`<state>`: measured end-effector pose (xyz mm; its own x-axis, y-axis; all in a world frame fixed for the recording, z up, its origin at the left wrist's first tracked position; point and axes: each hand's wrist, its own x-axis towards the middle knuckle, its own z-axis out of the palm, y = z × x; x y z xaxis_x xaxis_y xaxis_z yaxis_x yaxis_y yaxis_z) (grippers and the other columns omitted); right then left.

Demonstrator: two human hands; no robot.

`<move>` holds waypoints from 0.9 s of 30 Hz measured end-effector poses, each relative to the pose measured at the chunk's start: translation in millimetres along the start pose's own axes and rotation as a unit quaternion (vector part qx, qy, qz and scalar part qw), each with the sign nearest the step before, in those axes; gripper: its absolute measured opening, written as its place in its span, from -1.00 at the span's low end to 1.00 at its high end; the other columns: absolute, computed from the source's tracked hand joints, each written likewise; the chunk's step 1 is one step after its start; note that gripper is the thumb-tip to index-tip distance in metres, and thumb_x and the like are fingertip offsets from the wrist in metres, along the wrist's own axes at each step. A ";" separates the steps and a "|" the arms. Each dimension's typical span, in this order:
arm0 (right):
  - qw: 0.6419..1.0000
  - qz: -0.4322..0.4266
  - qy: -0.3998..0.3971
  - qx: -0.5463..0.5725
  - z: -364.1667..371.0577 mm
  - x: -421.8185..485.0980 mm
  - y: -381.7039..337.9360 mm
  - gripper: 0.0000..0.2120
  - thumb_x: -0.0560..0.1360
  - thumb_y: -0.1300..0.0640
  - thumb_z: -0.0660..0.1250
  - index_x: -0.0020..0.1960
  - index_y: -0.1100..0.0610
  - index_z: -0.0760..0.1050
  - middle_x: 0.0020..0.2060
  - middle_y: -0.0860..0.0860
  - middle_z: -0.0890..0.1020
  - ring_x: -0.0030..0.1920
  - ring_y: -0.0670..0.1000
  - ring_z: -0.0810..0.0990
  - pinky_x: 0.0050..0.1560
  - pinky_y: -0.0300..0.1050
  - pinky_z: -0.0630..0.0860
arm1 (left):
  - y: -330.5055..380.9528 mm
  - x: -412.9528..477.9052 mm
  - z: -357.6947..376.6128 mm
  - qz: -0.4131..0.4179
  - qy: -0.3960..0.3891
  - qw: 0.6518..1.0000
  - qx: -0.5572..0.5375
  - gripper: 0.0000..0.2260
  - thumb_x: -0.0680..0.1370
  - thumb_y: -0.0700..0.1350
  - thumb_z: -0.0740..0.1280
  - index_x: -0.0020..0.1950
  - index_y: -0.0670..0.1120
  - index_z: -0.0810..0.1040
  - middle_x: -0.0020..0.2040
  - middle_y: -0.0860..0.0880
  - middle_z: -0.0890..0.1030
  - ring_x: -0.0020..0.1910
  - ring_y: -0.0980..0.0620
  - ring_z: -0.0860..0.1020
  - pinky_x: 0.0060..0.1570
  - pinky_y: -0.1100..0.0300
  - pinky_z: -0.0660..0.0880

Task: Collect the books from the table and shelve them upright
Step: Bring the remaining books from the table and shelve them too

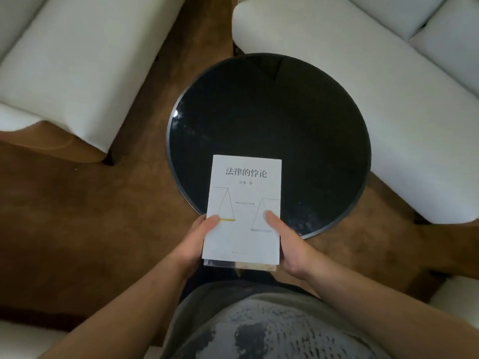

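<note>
Fingers of both hands are tucked under a small stack of books [245, 265] and cannot be seen there. Only the two thumbs show, pressed flat on the top cover, so each hand pinches the stack between a thumb above and hidden fingers below. The left hand [195, 244] grips the lower left edge with its thumb [213, 221] reaching onto the cover. The right hand [291, 251] grips the lower right edge with its thumb [272, 221] doing the same. The thumbs sit well apart, with bare cover between them. The top book [245, 193] is a white paperback with a Chinese title and a line drawing of scales, held face up and roughly level just in front of the person's belly. Beneath its near edge peep the edges of more books, one seemingly clear-wrapped and one tan; their number cannot be told. The stack looks fairly light and stiff enough to carry flat, but the covers seem smooth, so the books may slide over one another if tilted. A squeeze on both long sides should keep them square. The far end reaches over the near rim of a round, glossy black table [272, 112]; whether it touches the top cannot be told. A white left sofa [77, 60] and right sofa [363, 99] flank the table on a brown floor [77, 216].
</note>
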<state>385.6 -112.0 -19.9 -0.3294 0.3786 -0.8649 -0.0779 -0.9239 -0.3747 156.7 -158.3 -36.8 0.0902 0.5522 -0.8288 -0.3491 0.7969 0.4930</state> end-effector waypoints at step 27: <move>0.964 0.048 -0.107 -0.240 36.3 -24.3 -22.3 -0.62 0.61 0.02 0.30 0.42 -0.11 0.44 0.16 -0.01 0.72 0.10 0.07 0.72 -0.09 -0.10 0.67 | -30.1 -83.0 -6.9 0.097 0.017 0.989 -0.109 -0.43 0.43 -0.04 0.42 0.43 0.09 0.38 0.23 -0.06 0.67 0.15 -0.14 0.67 -0.02 -0.02 0.65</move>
<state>361.2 -102.7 21.6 -0.5047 0.2249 -0.8335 0.3899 -0.8020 -0.4525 153.4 -229.8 15.3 -0.0283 0.6777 -0.7348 -0.5505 0.6030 0.5774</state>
